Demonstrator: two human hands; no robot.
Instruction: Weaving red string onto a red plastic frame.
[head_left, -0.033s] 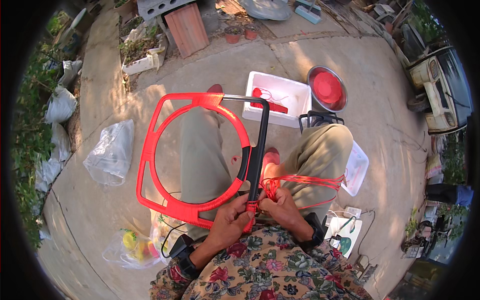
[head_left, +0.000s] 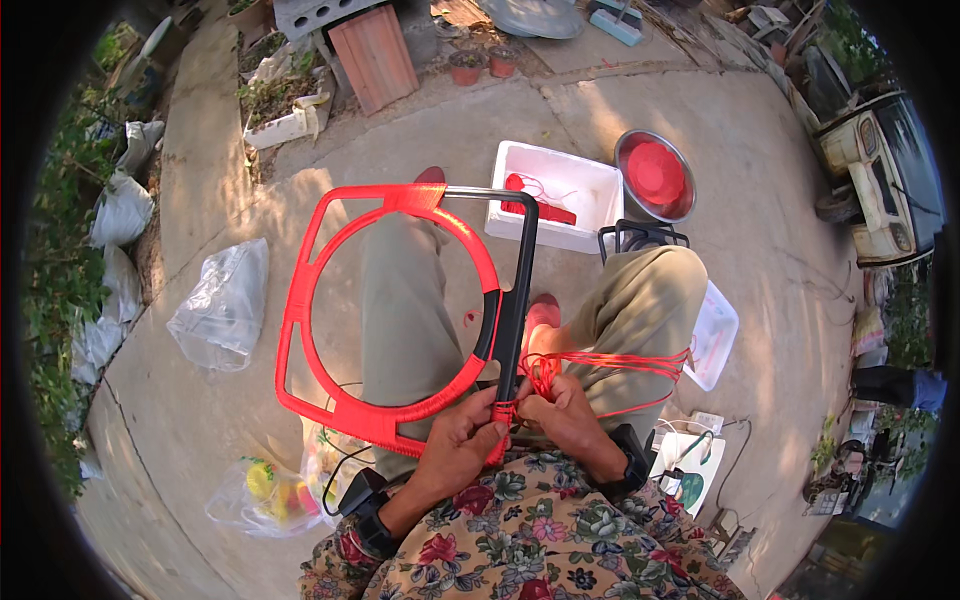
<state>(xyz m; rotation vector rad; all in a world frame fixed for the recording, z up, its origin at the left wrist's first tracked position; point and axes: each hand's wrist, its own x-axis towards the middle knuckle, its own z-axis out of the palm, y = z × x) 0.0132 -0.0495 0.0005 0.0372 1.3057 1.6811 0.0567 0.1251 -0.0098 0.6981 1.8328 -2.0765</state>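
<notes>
A square black metal frame with a ring inside it (head_left: 522, 270) rests across my lap. Red cord is wound tightly over most of its bars; the right bar, a piece of the ring and a short silvery stretch at the top are bare. My left hand (head_left: 458, 440) grips the frame's near right corner, thumb on the red winding. Close beside it, my right hand (head_left: 572, 425) has its fingers closed on loose red cord (head_left: 620, 358), whose bunched strands run from the corner across my right thigh. Some fingertips are hidden behind the bar and cord.
Ahead stand a white foam box (head_left: 590, 232) with red cord inside and a metal bowl (head_left: 688, 205) holding something red. A white tray (head_left: 712, 335) lies beyond my right knee. Plastic bags (head_left: 220, 310) lie left; a white appliance with cables (head_left: 690, 460) sits right.
</notes>
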